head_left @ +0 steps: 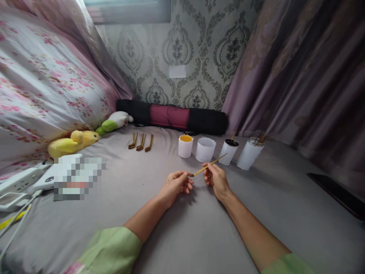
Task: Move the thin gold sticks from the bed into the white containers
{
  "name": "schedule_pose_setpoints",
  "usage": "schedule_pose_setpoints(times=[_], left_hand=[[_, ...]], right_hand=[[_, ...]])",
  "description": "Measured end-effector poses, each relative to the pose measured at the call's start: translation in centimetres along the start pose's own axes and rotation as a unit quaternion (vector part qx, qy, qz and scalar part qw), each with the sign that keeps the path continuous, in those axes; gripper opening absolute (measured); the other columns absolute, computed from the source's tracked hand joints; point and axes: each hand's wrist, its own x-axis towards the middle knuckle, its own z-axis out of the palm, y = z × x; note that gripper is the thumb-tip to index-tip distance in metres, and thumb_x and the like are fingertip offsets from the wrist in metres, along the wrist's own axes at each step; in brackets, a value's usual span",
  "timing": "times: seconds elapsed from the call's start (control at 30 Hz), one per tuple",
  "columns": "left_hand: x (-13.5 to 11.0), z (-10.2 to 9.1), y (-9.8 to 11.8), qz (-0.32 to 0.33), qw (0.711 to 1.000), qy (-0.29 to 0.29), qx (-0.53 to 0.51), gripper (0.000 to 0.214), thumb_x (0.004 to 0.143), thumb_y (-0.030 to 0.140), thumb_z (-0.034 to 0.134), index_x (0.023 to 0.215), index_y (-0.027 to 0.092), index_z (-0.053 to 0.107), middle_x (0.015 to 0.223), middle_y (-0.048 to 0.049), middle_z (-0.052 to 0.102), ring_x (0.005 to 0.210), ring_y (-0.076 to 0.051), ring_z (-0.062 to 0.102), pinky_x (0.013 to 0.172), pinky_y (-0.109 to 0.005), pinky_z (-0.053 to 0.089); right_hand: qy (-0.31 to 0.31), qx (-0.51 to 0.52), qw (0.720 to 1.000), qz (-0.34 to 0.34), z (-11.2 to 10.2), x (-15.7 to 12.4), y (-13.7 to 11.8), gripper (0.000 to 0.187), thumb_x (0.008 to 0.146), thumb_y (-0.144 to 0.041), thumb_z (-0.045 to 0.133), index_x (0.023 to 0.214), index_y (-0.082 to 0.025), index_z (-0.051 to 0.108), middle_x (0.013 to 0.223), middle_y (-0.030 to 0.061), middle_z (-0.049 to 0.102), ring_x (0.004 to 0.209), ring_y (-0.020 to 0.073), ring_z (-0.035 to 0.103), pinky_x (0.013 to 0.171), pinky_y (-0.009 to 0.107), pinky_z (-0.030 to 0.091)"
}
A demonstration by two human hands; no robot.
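A thin paintbrush (209, 164) with a light wooden handle slants between my hands. My right hand (217, 179) pinches its handle around the middle, the bare end pointing up and to the right. At the dark bristle tip, the thumb and forefinger of my left hand (177, 185) close together; small dark specks mark its back. Just beyond stand a cup of yellow paint (185, 147), a whitish translucent cup (205, 151), a white-wrapped cup of dark liquid (228, 153) with a thin stick in it, and a white-wrapped jar (249, 155) holding several brushes.
Three small bundles of bent brown strips (140, 143) lie left of the cups on the grey sheet (122, 213). A black and maroon roll (169, 116) rests against the wall. Soft toys (74, 144) and a white power strip (23, 179) are left; a dark phone-like object (336, 194) is right.
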Motion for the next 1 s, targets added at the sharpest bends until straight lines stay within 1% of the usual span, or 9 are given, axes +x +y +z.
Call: schedule_pose_setpoints(times=[0.2, 0.43, 0.57, 0.7, 0.87, 1.0], left_hand=[[-0.2, -0.01, 0.08, -0.045, 0.997, -0.018, -0.054, 0.023, 0.077, 0.029, 0.05, 0.087, 0.009, 0.054, 0.07, -0.0083, 0.06, 0.054, -0.009, 0.055, 0.047, -0.019, 0.042], [-0.55, 0.32, 0.76, -0.099, 0.992, -0.013, -0.083, 0.016, 0.076, 0.021, 0.05, 0.085, 0.009, 0.053, 0.069, -0.0086, 0.061, 0.053, -0.009, 0.055, 0.048, -0.019, 0.042], [-0.54, 0.28, 0.75, -0.12, 0.987, -0.024, -0.101, 0.014, 0.075, 0.018, 0.049, 0.085, 0.008, 0.053, 0.07, -0.0085, 0.061, 0.053, -0.008, 0.055, 0.049, -0.018, 0.042], [-0.42, 0.18, 0.51, -0.133, 0.985, -0.034, -0.108, 0.012, 0.074, 0.015, 0.05, 0.083, 0.008, 0.054, 0.069, -0.0078, 0.06, 0.053, -0.008, 0.054, 0.048, -0.018, 0.042], [-0.33, 0.06, 0.27, -0.136, 0.984, -0.033, -0.108, 0.012, 0.073, 0.014, 0.051, 0.084, 0.008, 0.053, 0.067, -0.0067, 0.059, 0.051, -0.008, 0.053, 0.047, -0.018, 0.041], [-0.28, -0.07, 0.24, -0.139, 0.984, -0.038, -0.106, 0.013, 0.072, 0.015, 0.053, 0.083, 0.008, 0.054, 0.068, -0.0066, 0.058, 0.052, -0.007, 0.053, 0.048, -0.017, 0.042]], right_hand=[[0.001, -0.02, 1.0, -0.008, 0.1, -0.07, 0.0, 0.028, 0.072, -0.043, 0.051, 0.078, -0.016, 0.055, 0.053, -0.0038, 0.047, 0.039, 0.005, 0.041, 0.032, 0.016, 0.028], [0.0, -0.039, 0.999, -0.01, 0.2, -0.22, -0.22, 0.028, 0.073, -0.043, 0.049, 0.077, -0.016, 0.054, 0.052, -0.0039, 0.046, 0.039, 0.0049, 0.039, 0.032, 0.016, 0.028], [-0.005, -0.055, 0.998, -0.016, 0.36, -0.44, -0.41, 0.029, 0.073, -0.044, 0.049, 0.077, -0.016, 0.054, 0.051, -0.004, 0.045, 0.039, 0.005, 0.039, 0.033, 0.016, 0.028], [-0.011, -0.073, 0.997, -0.022, 0.39, -0.6, -0.51, 0.031, 0.072, -0.045, 0.048, 0.078, -0.015, 0.054, 0.051, -0.0041, 0.044, 0.039, 0.0052, 0.039, 0.033, 0.016, 0.028], [-0.006, -0.086, 0.996, -0.029, 0.23, -0.53, -0.28, 0.031, 0.072, -0.045, 0.047, 0.079, -0.015, 0.056, 0.051, -0.0041, 0.044, 0.039, 0.0054, 0.039, 0.033, 0.016, 0.028], [-0.001, -0.09, 0.995, -0.031, 0.21, -0.53, -0.11, 0.032, 0.072, -0.045, 0.047, 0.078, -0.015, 0.056, 0.051, -0.0039, 0.045, 0.038, 0.0052, 0.039, 0.033, 0.016, 0.028]])
